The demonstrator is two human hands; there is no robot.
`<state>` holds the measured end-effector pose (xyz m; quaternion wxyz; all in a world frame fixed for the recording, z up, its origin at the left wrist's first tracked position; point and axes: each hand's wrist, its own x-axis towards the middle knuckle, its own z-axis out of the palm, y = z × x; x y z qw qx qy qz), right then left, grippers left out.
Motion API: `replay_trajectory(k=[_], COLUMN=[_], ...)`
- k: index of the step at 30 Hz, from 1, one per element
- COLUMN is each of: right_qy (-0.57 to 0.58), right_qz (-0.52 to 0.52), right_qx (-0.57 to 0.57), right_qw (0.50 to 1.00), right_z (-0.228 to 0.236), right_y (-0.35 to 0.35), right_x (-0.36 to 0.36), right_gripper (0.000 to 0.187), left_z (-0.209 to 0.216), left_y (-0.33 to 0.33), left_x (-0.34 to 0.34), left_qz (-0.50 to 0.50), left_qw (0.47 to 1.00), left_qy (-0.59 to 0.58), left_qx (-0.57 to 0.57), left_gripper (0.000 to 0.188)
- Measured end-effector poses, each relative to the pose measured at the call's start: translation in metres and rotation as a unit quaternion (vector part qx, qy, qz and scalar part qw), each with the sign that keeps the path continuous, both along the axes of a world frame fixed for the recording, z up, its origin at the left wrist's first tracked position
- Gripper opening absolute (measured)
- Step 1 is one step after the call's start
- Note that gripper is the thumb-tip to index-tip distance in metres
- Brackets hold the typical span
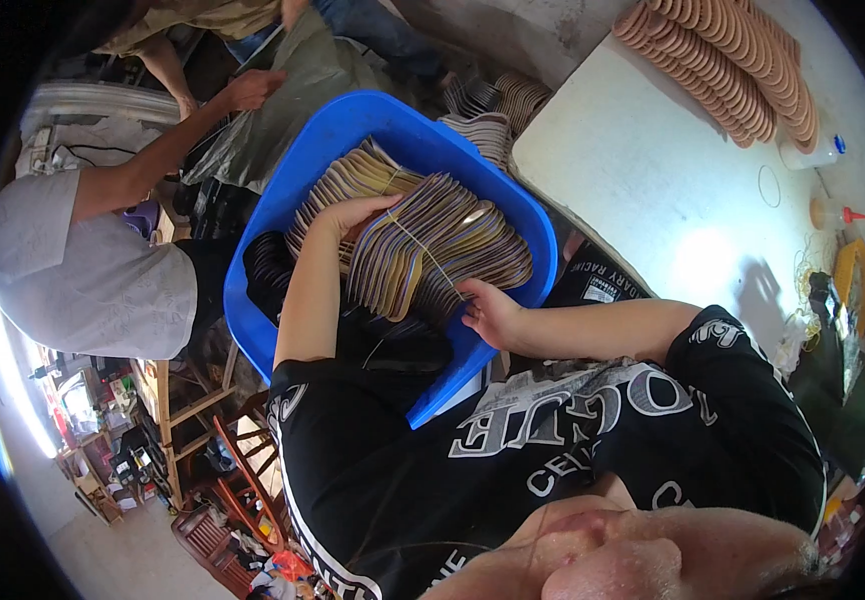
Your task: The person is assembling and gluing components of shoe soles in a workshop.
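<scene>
A bundle of shoe soles (403, 262), stacked face to face with brown and purple-grey edges, is tilted inside a large blue tub (383, 107). A thin pale band (421, 245) runs across it. My left hand (355, 214) is closed on the bundle's far left side, some of its fingers hidden behind the soles. At the near right end of the band, my right hand (493, 314) has its fingers pinched together on the band against the soles. More stacked soles (348, 185) lie around and under the bundle, with black ones (269, 262) by the tub's left wall.
Right of the tub stands a white table (593, 140) bearing long rows of tan soles (723, 70) and a small red-tipped bottle (838, 214). More soles (493, 130) are piled behind the tub. At left, a person in grey (103, 260) reaches toward a greenish plastic sheet (288, 100).
</scene>
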<state>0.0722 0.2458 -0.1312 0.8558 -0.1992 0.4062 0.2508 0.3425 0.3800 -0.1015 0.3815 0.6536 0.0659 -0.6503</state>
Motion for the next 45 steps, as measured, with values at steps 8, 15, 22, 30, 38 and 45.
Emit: replay_trajectory(k=[8, 15, 22, 30, 38, 45], right_qy=[0.021, -0.16, -0.259, -0.29, -0.487, -0.446], right_qz=[0.058, 0.029, -0.007, 0.008, 0.031, 0.154], right_qx=[0.08, 0.008, -0.11, -0.119, -0.316, -0.542], right_qw=[0.995, 0.987, 0.959, 0.95, 0.814, 0.696], right_z=[-0.007, 0.022, 0.001, 0.032, 0.061, 0.126], right_y=[-0.023, -0.019, -0.042, -0.047, -0.047, -0.079], right_x=[0.0, -0.01, 0.009, 0.0, 0.002, 0.005], right_gripper=[0.056, 0.046, 0.05, 0.054, 0.056, 0.062], left_z=[0.021, 0.034, 0.035, 0.058, 0.088, 0.118], left_y=[-0.018, 0.034, 0.043, 0.06, 0.093, 0.067], left_x=[-0.023, -0.014, -0.046, -0.059, -0.073, -0.132], left_qz=[0.039, 0.048, 0.092, 0.202, 0.278, 0.307], left_qw=[0.999, 0.981, 0.995, 0.962, 0.919, 0.861], left_qy=[-0.019, -0.185, -0.044, -0.162, -0.201, -0.203], left_qx=[-0.013, -0.033, -0.021, -0.091, -0.195, -0.351], left_gripper=[0.046, 0.066, 0.077, 0.075, 0.079, 0.08])
